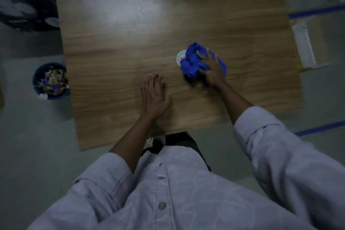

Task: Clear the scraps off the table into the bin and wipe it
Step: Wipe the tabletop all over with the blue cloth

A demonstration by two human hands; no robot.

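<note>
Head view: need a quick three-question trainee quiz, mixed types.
1. What does the right hand press on the table? A) a sponge B) a blue cloth C) a brush
2. True or false: the left hand holds a cup.
3. Fill in: the bin holding scraps stands on the floor at the table's ____ side, as the person sees it.
Key: 1 B. 2 False: it lies flat on the table, holding nothing. 3 Left.
</note>
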